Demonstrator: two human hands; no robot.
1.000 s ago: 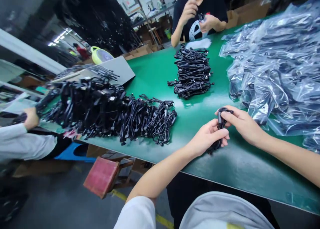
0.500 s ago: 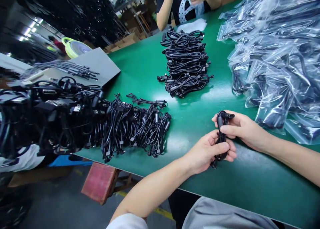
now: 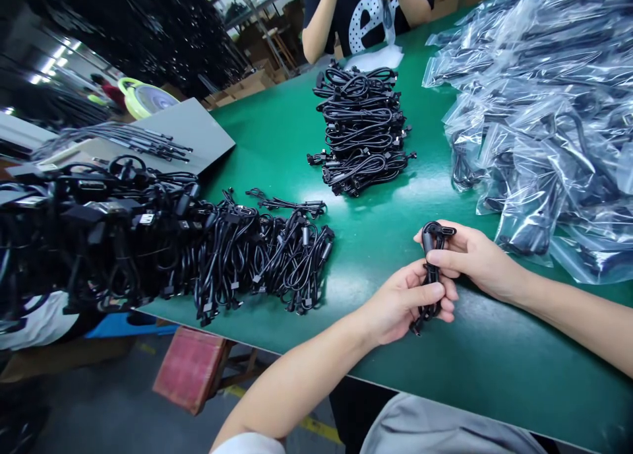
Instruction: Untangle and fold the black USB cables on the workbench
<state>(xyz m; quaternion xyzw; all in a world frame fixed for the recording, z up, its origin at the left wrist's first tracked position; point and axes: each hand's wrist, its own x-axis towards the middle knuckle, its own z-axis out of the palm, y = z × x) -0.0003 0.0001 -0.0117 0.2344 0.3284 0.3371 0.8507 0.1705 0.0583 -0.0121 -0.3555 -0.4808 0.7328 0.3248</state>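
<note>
A coiled black cable (image 3: 431, 269) is held upright between both hands above the green table (image 3: 376, 236). My left hand (image 3: 403, 302) is closed around its lower half, thumb across the front. Higher up, my right hand (image 3: 459, 256) pinches the bundle near a rectangular connector that sticks out at the top right. A loose end with small plugs hangs below my left fingers. The fingers partly hide the middle of the bundle.
Bundled cables (image 3: 366, 130) form a neat stack beyond my hands. A large pile of black cables (image 3: 267, 249) covers the left side. Cables in clear plastic bags (image 3: 544, 144) are heaped at right. Across the table, a person (image 3: 366, 12) handles something. A red stool (image 3: 190, 368) stands below the edge.
Both hands keep their grip on the cable, nearly unmoved. The view has shifted slightly. The person opposite now has a dark item in a clear bag hanging from one hand.
</note>
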